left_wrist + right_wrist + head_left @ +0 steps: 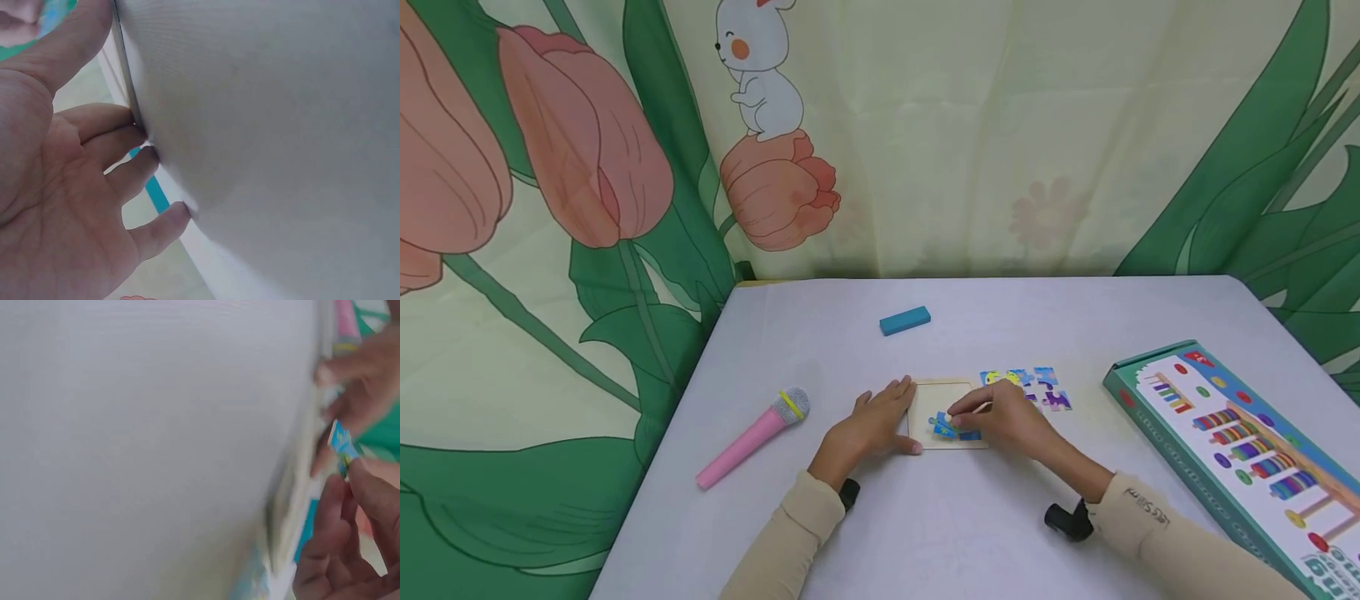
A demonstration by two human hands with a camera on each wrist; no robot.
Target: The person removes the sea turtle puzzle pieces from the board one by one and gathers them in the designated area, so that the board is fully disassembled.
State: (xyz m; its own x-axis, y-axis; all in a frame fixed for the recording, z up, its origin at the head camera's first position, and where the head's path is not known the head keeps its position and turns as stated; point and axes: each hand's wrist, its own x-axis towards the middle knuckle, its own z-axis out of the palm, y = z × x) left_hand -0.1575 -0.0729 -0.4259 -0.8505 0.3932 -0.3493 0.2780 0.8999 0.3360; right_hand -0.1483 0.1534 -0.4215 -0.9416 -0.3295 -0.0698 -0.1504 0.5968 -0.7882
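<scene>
A shallow wooden puzzle tray lies at the middle of the table. My left hand rests along its left edge; in the left wrist view its fingers are extended, with the tips at the tray's edge and on the table. Over the tray, my right hand pinches a blue jigsaw piece between thumb and fingers. The right wrist view shows this piece tilted up from the fingertips. Another blue piece shows at the tray's lower right, partly hidden by the right hand.
Several loose jigsaw pieces lie right of the tray, some behind the right hand. A teal block lies farther back. To the left is a pink toy microphone. A large toy box takes up the table's right side.
</scene>
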